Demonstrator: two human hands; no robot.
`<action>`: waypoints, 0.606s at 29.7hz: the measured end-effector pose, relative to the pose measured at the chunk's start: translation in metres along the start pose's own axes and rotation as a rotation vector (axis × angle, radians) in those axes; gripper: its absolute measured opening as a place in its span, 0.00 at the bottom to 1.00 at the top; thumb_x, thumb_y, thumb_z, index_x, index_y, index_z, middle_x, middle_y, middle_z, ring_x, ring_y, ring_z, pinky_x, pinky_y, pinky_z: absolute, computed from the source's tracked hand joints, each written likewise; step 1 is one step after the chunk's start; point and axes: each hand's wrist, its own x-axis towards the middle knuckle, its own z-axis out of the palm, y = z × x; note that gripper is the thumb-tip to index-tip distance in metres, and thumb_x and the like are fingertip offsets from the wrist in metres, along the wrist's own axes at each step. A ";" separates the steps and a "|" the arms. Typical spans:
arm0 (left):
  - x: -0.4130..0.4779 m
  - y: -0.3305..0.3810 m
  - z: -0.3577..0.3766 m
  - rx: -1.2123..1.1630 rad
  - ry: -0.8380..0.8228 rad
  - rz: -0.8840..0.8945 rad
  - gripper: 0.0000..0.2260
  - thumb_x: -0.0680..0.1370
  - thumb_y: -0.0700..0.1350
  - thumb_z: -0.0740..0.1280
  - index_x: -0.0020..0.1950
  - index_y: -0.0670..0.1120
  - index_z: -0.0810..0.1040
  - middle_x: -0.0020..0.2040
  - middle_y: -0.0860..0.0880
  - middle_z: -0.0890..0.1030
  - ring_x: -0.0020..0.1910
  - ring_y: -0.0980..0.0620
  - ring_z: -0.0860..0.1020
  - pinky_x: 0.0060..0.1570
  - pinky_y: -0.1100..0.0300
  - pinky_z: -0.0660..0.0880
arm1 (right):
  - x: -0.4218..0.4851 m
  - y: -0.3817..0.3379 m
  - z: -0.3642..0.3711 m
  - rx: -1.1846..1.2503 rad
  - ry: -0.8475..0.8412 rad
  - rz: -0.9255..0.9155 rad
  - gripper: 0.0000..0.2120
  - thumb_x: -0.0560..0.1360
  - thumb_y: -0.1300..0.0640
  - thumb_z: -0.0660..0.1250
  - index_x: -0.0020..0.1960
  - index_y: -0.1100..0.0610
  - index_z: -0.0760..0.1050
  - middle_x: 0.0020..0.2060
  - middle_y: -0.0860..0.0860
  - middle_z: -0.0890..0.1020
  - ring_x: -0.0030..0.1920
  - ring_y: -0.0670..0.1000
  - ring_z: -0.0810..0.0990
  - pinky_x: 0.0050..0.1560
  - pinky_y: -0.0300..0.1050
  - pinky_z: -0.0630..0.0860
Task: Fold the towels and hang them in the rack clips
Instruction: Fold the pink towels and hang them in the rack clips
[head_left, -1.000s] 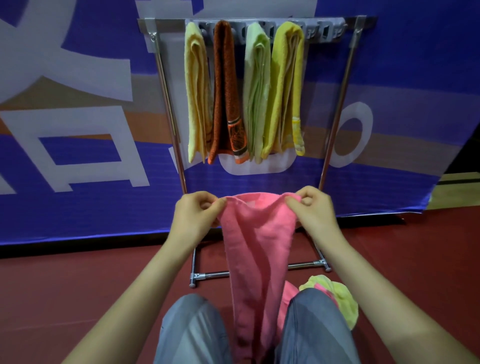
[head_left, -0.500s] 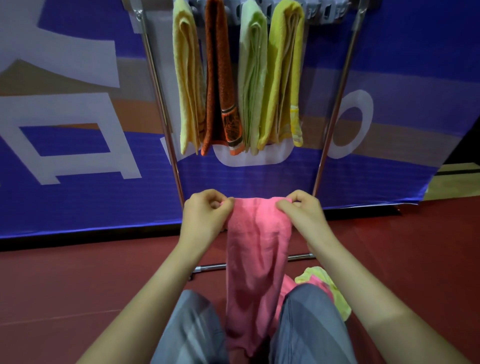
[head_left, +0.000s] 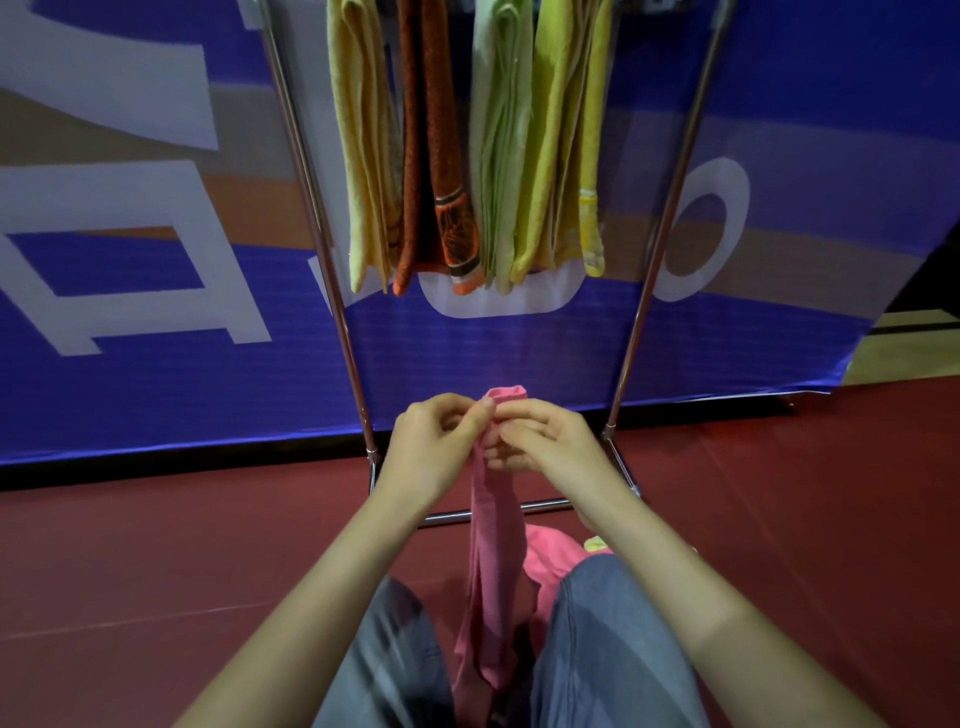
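Bottom centre, the pink towel (head_left: 492, 566) hangs as a narrow folded strip between the knees (head_left: 597, 649). Its top is pinched by the left hand (head_left: 434, 449) and right hand (head_left: 548, 447), fingers curled round it. Just behind lie what seem two more towels (head_left: 553, 558), still unfolded. Higher up, four towels (head_left: 441, 156) already hang on the rack (head_left: 332, 291).

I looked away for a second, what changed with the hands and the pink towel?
The left hand and right hand moved inward until they met, halving the width of the pink towel; both still pinch its top. The four hung towels and the rack stayed put.
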 end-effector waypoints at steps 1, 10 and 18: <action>0.000 -0.001 0.000 0.008 -0.011 -0.001 0.10 0.74 0.48 0.67 0.43 0.42 0.81 0.31 0.51 0.79 0.26 0.66 0.74 0.36 0.66 0.72 | -0.001 0.000 0.000 -0.008 -0.033 0.004 0.13 0.74 0.74 0.54 0.50 0.63 0.74 0.34 0.55 0.77 0.25 0.42 0.79 0.34 0.33 0.78; -0.008 0.003 -0.023 0.076 -0.181 0.140 0.05 0.74 0.38 0.66 0.47 0.41 0.79 0.42 0.44 0.83 0.40 0.53 0.80 0.45 0.55 0.76 | -0.002 -0.001 -0.018 -0.423 -0.005 -0.270 0.19 0.70 0.72 0.62 0.47 0.47 0.75 0.31 0.44 0.71 0.27 0.41 0.67 0.32 0.27 0.66; -0.009 0.018 -0.049 0.223 -0.188 0.281 0.06 0.76 0.41 0.63 0.50 0.44 0.78 0.43 0.49 0.82 0.43 0.53 0.80 0.48 0.57 0.76 | 0.001 -0.025 -0.035 -0.844 -0.069 -0.381 0.07 0.69 0.57 0.71 0.39 0.48 0.74 0.38 0.42 0.71 0.41 0.43 0.73 0.48 0.45 0.72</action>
